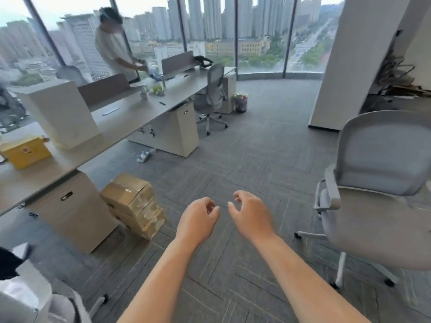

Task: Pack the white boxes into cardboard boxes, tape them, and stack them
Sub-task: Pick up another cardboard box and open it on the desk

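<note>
A stack of taped cardboard boxes (134,206) stands on the carpet beside a desk cabinet (70,213), left of my hands. My left hand (198,220) and my right hand (250,213) hang side by side over the floor, both empty, fingers loosely curled and apart. A tall white box (59,113) stands upright on the long desk (130,117). Near it, at the desk's left end, lies a yellow box (25,152).
A grey office chair (377,194) stands close on the right. Another chair (213,94) and a waste bin (241,104) sit by the far desk end. A person (114,50) works behind the desk. A white pillar (349,61) rises at the right.
</note>
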`<state>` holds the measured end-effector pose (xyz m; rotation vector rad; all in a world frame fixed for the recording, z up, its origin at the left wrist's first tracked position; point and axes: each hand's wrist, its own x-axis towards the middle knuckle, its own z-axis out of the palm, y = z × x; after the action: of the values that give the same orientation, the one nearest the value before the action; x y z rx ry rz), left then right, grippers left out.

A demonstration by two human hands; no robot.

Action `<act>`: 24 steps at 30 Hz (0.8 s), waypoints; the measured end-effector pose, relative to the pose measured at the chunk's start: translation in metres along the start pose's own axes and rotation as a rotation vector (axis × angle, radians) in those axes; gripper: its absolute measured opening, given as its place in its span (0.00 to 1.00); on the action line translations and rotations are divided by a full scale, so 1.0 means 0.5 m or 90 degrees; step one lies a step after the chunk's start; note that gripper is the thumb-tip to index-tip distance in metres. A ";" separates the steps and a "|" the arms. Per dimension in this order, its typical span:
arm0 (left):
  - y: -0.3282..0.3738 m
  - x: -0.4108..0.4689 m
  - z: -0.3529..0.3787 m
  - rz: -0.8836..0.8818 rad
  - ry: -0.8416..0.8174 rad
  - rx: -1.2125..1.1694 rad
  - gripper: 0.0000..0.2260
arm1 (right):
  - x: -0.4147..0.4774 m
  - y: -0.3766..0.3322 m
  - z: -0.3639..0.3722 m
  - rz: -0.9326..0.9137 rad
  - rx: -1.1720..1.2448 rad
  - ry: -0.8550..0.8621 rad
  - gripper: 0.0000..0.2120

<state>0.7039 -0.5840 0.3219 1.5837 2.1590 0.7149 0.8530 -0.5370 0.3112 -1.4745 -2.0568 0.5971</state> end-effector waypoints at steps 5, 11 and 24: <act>0.025 0.202 -0.020 -0.071 0.023 0.009 0.12 | 0.246 0.011 0.026 -0.032 0.010 -0.040 0.16; -0.067 0.379 -0.098 -0.165 0.101 -0.019 0.11 | 0.485 -0.078 0.114 -0.143 0.004 -0.118 0.17; -0.433 0.801 -0.285 -0.284 0.207 -0.091 0.09 | 0.949 -0.337 0.487 -0.275 -0.031 -0.225 0.17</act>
<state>0.3365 -0.2802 0.3087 0.9110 2.5002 0.9983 0.4512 -0.1477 0.3113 -0.9449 -2.5776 0.6656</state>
